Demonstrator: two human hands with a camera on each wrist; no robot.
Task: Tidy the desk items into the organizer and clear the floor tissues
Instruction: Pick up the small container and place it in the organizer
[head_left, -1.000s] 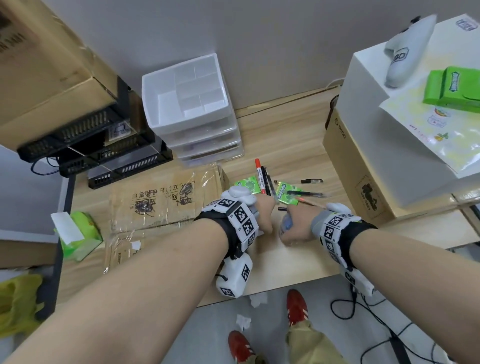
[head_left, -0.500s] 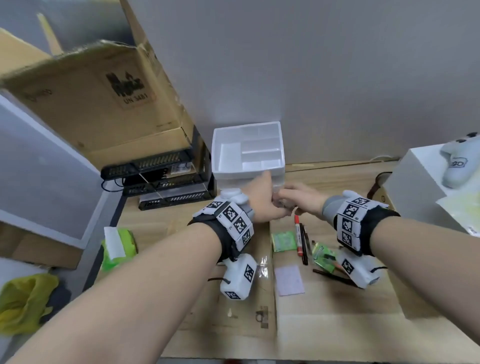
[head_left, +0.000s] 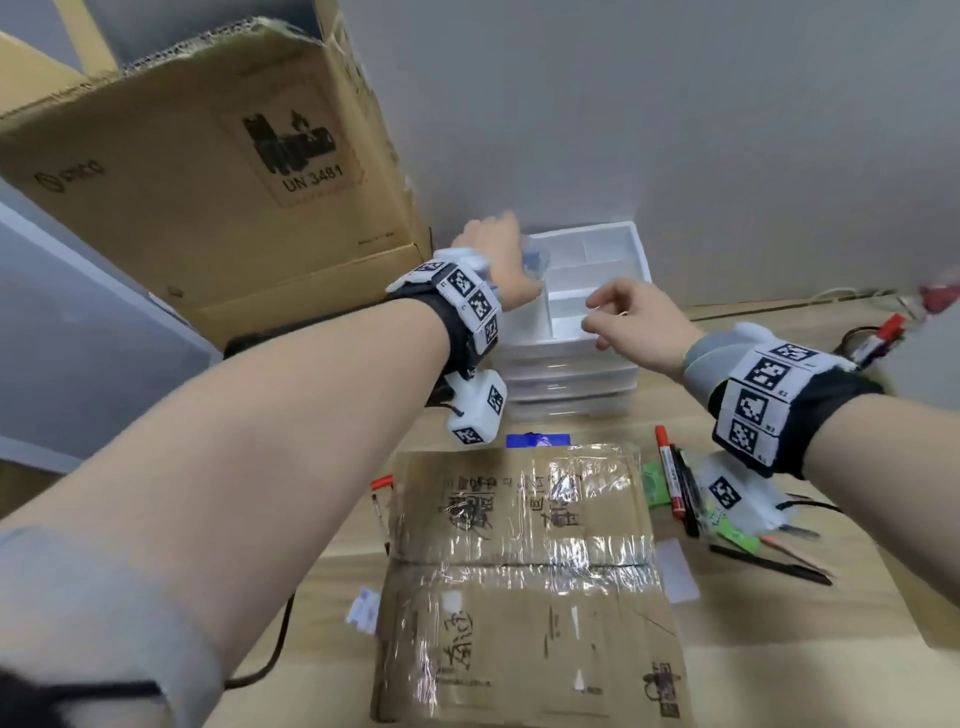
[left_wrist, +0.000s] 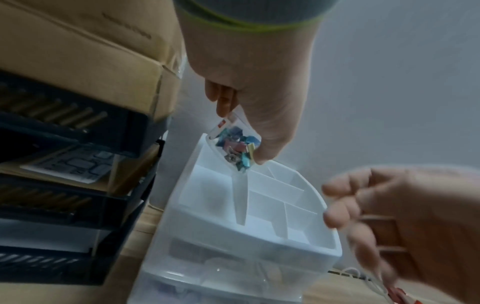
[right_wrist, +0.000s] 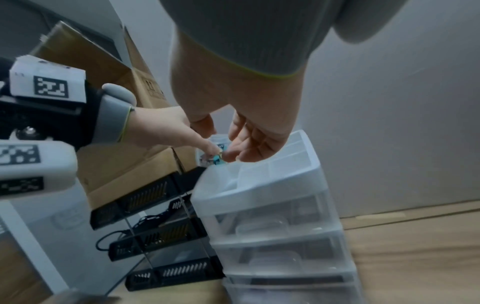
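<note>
My left hand (head_left: 511, 270) pinches a small clear box of coloured clips (left_wrist: 233, 146) by its sides, tilted, just above the back left compartment of the white drawer organizer's (head_left: 566, 343) top tray. In the right wrist view the clip box (right_wrist: 215, 156) shows between my left hand (right_wrist: 168, 127) and my right fingers. My right hand (head_left: 597, 317) hovers over the tray's front right with loosely curled fingers and holds nothing. A red marker (head_left: 667, 478), black pens (head_left: 769, 564) and green packets (head_left: 654, 483) lie on the desk under my right wrist.
A large cardboard box (head_left: 208, 171) sits on stacked black trays (left_wrist: 64, 133) left of the organizer. A flattened, taped cardboard sheet (head_left: 524, 571) covers the desk's middle. A pen (head_left: 382, 509) lies at its left edge, a white note (head_left: 675, 569) at its right. A grey wall stands behind.
Both hands rose from the desk's front edge to the organizer. My left hand carried the clip box over the top tray, and my right hand let go and drew slightly right.
</note>
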